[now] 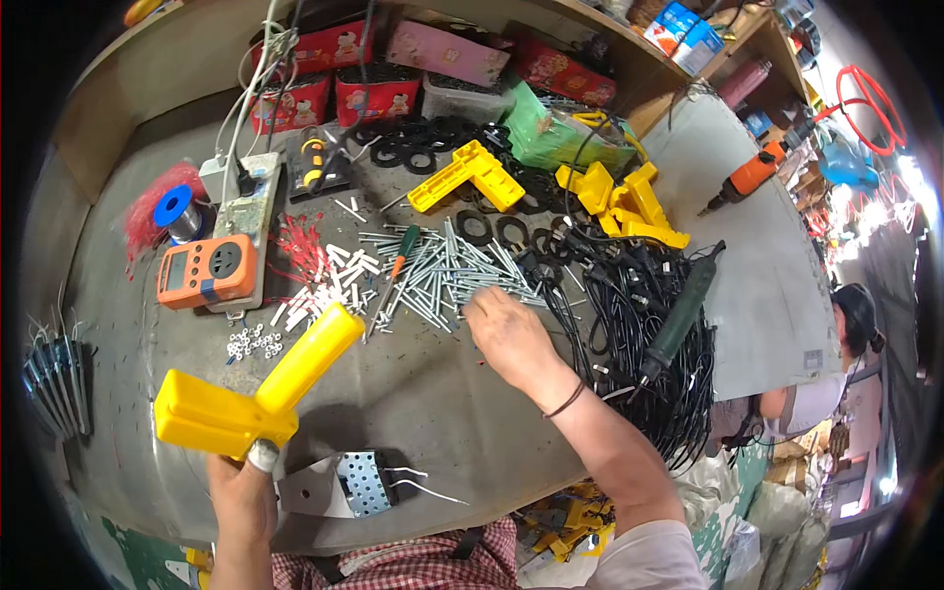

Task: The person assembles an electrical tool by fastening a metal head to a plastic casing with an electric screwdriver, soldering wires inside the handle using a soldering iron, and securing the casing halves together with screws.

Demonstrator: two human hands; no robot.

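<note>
My left hand (244, 492) is closed around the lower corner of a yellow plastic tool housing (236, 408), L-shaped, raised above the near left of the table. Over the right edge of a pile of long silver screws (452, 275), my right hand (506, 334) has its fingers drawn together; what they pinch, if anything, is hidden. Beside the pile lies a screwdriver (401, 258) with an orange and green handle. White tubes (339, 280) and small white nuts (254, 342) lie left of the screws. Close to my left hand rests a perforated metal plate (364, 484) with two white wires.
Black power cords (639, 324) heap up on the right, with a dark green tool (683, 315) on top. Behind stand yellow housings (472, 177), black rings (474, 228) and red bins (377, 95). An orange meter (208, 270) and solder spool (179, 214) sit left. An orange electric screwdriver (752, 179) hangs right.
</note>
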